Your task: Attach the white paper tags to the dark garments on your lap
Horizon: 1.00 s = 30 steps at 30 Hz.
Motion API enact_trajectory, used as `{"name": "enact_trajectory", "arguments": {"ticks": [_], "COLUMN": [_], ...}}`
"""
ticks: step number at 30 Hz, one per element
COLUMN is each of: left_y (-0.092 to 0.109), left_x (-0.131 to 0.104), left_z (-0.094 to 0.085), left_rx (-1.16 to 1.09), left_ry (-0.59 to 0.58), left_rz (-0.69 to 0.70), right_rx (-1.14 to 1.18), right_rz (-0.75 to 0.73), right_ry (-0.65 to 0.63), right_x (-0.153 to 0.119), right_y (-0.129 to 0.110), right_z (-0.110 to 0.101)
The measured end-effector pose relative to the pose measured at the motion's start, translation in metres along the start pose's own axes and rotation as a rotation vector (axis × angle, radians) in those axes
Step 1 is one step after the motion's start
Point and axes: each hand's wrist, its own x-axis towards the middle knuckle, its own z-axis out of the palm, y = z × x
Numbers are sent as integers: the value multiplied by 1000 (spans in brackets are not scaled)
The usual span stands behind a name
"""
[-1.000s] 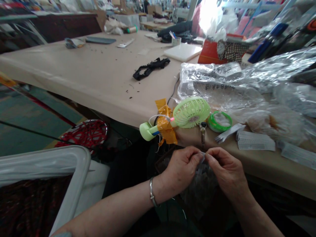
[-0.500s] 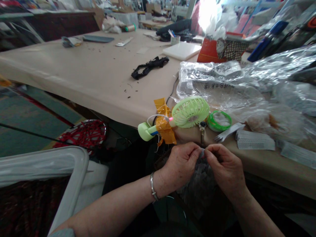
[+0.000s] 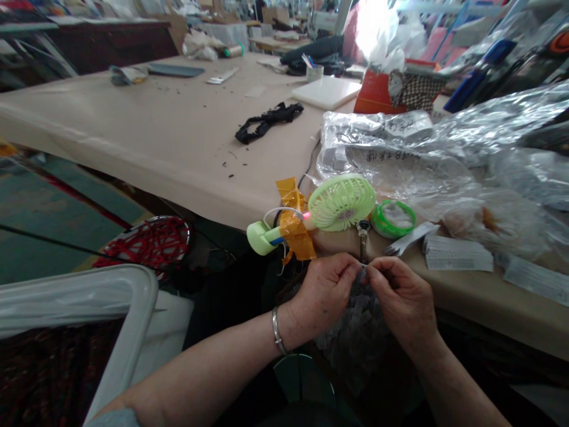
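Observation:
My left hand [image 3: 326, 293] and my right hand [image 3: 402, 302] meet at the table's front edge, thumbs and forefingers pinched. Between the fingertips is a small pale piece [image 3: 363, 271], mostly covered, too small to name. Just beyond the fingertips, a metal rod with a dark round top [image 3: 363, 240] stands at the edge. A light green handheld fan [image 3: 342, 203] lies on the table edge, fixed down by orange-brown tape [image 3: 297, 231]. Beneath my hands hangs a heap of greyish translucent scraps [image 3: 355, 332], dim and partly hidden by my hands.
A round green tub [image 3: 393, 218] with white stuff inside and printed paper strips [image 3: 457, 254] lie right. Clear plastic bags [image 3: 395, 154] cover the table's right side. A black fabric strip [image 3: 269, 123] lies mid-table. Left stand a white bin [image 3: 142, 320] and a basket of red straps [image 3: 146, 243].
Both hands stay pinched together at nearly the same spot, the fingertips slightly shifted around the small piece. The whole view has slid a little to the left.

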Motion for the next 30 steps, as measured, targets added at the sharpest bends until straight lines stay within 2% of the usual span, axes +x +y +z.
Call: {"name": "enact_trajectory", "arguments": {"ticks": [5, 10, 12, 14, 15, 18, 21, 24, 27, 30], "left_y": [4, 6, 0, -12, -19, -42, -58, -62, -59, -55], "left_x": [-1, -13, -18, -23, -24, -26, -29, -34, -39, -41], "left_z": [-1, -4, -4, -2, -1, 2, 3, 3, 4, 5], "left_rx": [-7, -42, -22, 10, 25, 60, 116, 160, 155, 143], "left_ry": [-3, -56, -57, -53, -40, -97, -88, -101, -124, -148], "left_rz": [-23, -37, -64, -118, -148, -183, -218, -245, -259, -299], "right_rx": [-1, -89, -162, -260, -316, -516, -730, -855, -779, -544], "right_rz": [-30, -188, -314, -454, -517, -640, -644, -582, -566, -557], "right_ry": [-2, -88, -97, -39, 2, 124, 154, 53, 37, 196], "right_x": [-1, -14, -16, -10, -4, 26, 59, 76, 74, 60], "right_y": [-2, -10, -13, -15, -15, -13, -9, -4, -2, 1], "right_z": [-1, -13, -23, -36, -43, -61, -67, -62, -61, -67]}}
